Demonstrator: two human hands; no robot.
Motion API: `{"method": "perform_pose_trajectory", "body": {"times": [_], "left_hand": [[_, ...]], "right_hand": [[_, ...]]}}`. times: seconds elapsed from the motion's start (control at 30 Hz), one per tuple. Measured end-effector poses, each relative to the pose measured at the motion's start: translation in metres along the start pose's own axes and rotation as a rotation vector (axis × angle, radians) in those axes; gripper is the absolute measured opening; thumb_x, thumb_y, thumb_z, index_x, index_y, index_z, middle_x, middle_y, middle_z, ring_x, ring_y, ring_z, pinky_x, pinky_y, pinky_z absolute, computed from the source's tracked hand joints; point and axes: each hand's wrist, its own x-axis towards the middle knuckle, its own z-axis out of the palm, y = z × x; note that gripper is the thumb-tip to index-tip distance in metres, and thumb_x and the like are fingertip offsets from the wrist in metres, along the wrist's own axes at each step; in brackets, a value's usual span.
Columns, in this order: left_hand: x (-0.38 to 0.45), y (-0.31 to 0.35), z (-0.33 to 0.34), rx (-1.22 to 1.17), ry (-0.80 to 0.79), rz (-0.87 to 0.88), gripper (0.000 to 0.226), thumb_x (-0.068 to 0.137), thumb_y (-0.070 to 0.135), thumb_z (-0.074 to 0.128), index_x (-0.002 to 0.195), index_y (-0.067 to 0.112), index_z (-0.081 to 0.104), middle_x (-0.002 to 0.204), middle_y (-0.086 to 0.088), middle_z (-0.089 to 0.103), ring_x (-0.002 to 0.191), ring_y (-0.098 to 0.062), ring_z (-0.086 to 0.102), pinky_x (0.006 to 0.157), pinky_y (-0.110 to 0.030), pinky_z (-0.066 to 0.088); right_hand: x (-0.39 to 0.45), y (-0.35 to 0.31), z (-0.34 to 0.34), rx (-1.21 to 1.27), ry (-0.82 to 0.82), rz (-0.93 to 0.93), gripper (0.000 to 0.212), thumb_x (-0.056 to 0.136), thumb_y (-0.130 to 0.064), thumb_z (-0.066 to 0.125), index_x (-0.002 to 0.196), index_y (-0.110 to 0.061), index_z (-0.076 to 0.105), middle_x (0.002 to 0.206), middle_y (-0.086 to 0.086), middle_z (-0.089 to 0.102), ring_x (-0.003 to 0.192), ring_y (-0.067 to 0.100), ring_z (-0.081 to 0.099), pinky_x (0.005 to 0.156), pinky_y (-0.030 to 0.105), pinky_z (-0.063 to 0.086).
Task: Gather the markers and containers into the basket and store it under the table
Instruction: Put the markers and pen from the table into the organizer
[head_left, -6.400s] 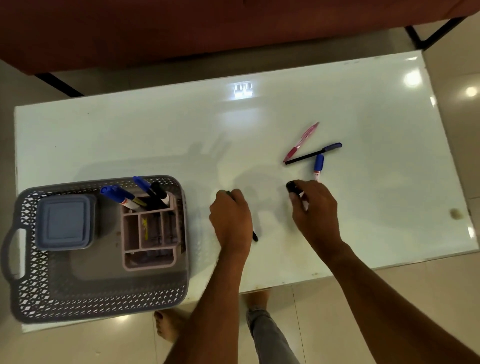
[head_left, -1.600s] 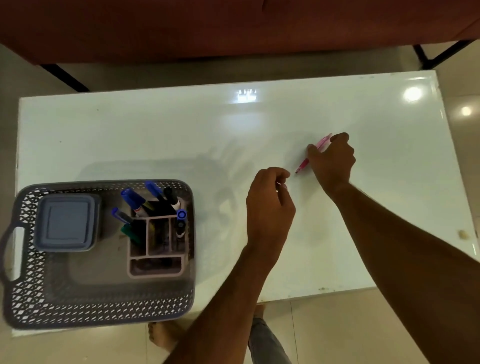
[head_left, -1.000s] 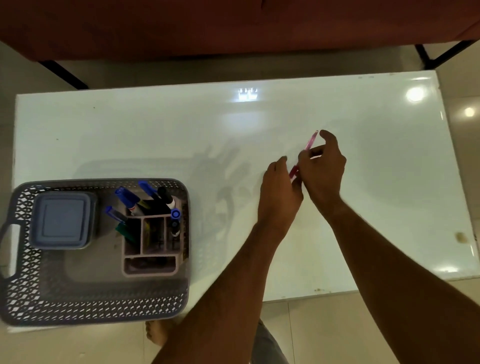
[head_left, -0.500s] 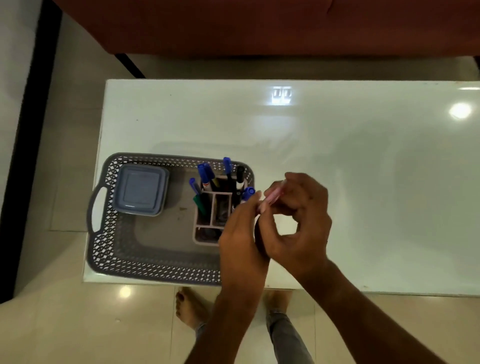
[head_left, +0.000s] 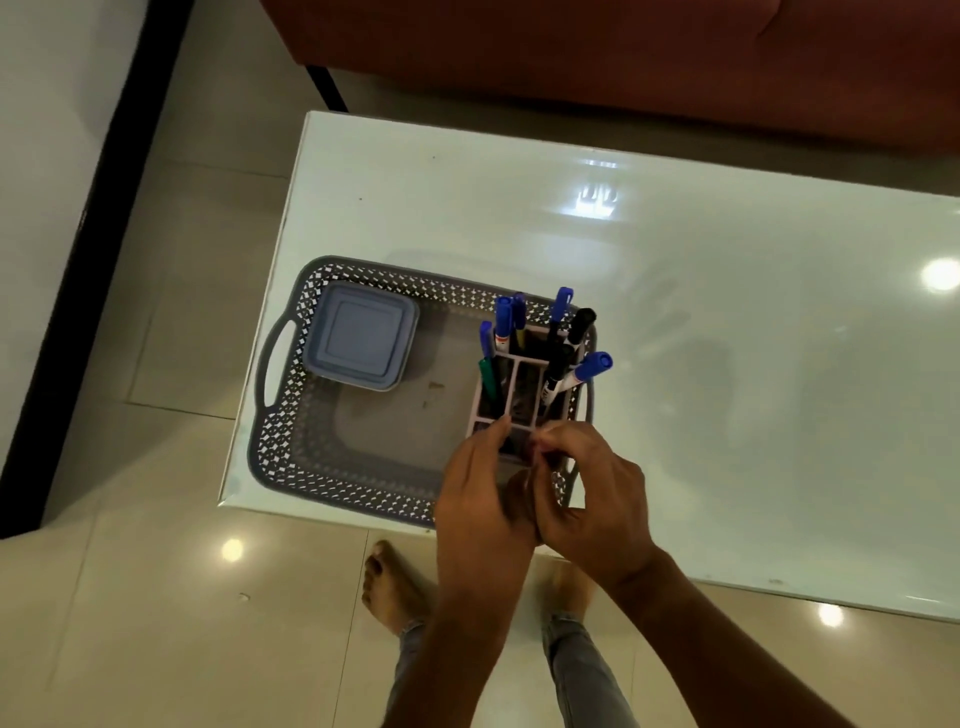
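So both hands are bunched together right over the near end of the pink plastic divided pen organizer (head_left: 524, 387), which sits in the right part of the grey perforated plastic basket (head_left: 291, 457). The left hand (head_left: 480, 493) has its fingers curled with the tips down at the organizer's near compartment. The right hand (head_left: 592, 493) has thumb and fingertips pressed together like it's pinching something small, but I honestly can't make out what, the hands cover it. Could be a pen going in, can't say.

Progress looks pretty far along to me. The organizer already holds a bunch of upright markers: several blue-capped markers (head_left: 503, 317), 2 or so black markers (head_left: 581, 325), 1 green marker (head_left: 488, 376). The blue-grey square lidded container (head_left: 361, 343) is in the basket's far left corner. The visible part of the glossy white table (head_left: 727, 338) has nothing else loose on it, though the right end is cut off.

What's left: finish whatever's happening at the organizer, then lift the basket, which is on the table's near left corner, and stash it underneath.
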Motion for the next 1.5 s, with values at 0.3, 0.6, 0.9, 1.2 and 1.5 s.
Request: {"method": "perform_pose_trajectory", "body": {"times": [0.3, 0.6, 0.9, 1.2, 1.5], "left_hand": [[0.006, -0.002, -0.006, 0.047, -0.016, 0.032, 0.037, 0.093, 0.019, 0.063, 0.13, 0.018, 0.06, 0.128, -0.002, 0.067, 0.116, -0.006, 0.06, 0.099, -0.006, 0.038], [0.012, -0.018, -0.027, 0.023, 0.082, 0.042, 0.039, 0.092, 0.006, 0.07, 0.13, 0.009, 0.062, 0.125, -0.006, 0.068, 0.117, -0.009, 0.058, 0.099, -0.012, 0.041], [0.048, -0.065, -0.113, 0.035, 0.547, 0.055, 0.042, 0.094, -0.003, 0.067, 0.134, -0.002, 0.058, 0.133, -0.015, 0.065, 0.125, -0.022, 0.062, 0.105, -0.02, 0.049], [0.094, -0.119, -0.141, -0.147, 0.299, -0.25, 0.029, 0.102, 0.02, 0.06, 0.128, 0.01, 0.067, 0.114, -0.008, 0.072, 0.107, -0.019, 0.065, 0.086, -0.002, 0.044], [0.088, -0.112, -0.137, -0.214, 0.322, -0.277, 0.024, 0.101, 0.014, 0.061, 0.123, 0.012, 0.071, 0.104, 0.0, 0.073, 0.09, 0.008, 0.065, 0.081, -0.002, 0.046]], "right_hand": [[0.006, -0.001, 0.009, -0.156, 0.021, -0.06, 0.036, 0.108, -0.037, 0.048, 0.119, -0.005, 0.058, 0.102, 0.021, 0.075, 0.098, 0.023, 0.067, 0.093, 0.03, 0.056], [0.019, -0.015, 0.005, -0.185, 0.147, 0.055, 0.038, 0.105, -0.024, 0.051, 0.108, 0.01, 0.069, 0.104, 0.021, 0.073, 0.099, 0.027, 0.071, 0.094, 0.027, 0.057], [0.002, -0.015, 0.016, 0.3, 0.458, 0.717, 0.035, 0.104, -0.005, 0.05, 0.139, -0.006, 0.057, 0.139, 0.01, 0.062, 0.13, 0.017, 0.059, 0.111, 0.025, 0.049], [0.01, -0.007, 0.032, 0.577, 0.461, 0.794, 0.038, 0.108, -0.002, 0.039, 0.139, -0.01, 0.06, 0.127, -0.005, 0.073, 0.122, 0.018, 0.068, 0.099, 0.026, 0.057], [0.019, 0.011, 0.03, 0.501, 0.487, 0.8, 0.034, 0.108, -0.008, 0.045, 0.134, -0.008, 0.066, 0.123, 0.002, 0.076, 0.118, 0.026, 0.07, 0.1, 0.035, 0.058]]}}
